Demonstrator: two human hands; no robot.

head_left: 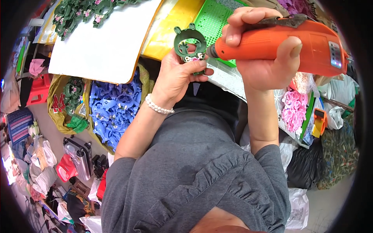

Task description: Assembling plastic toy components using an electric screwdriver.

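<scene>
My left hand, with a beaded bracelet at the wrist, pinches a dark green plastic toy part. The part has a round open ring, two small ears on top and white and pink bits at its lower end. In my right hand is an orange electric screwdriver, lying level with a dark lever along its upper side. Its dark nose points left, right beside the green part's edge. Whether the tip touches the part or a screw, I cannot tell.
Several green parts lie on a white board at the far left. A bright green perforated tray sits behind my hands. Blue parts fill a sack at left; pink parts lie at right, near a black bag.
</scene>
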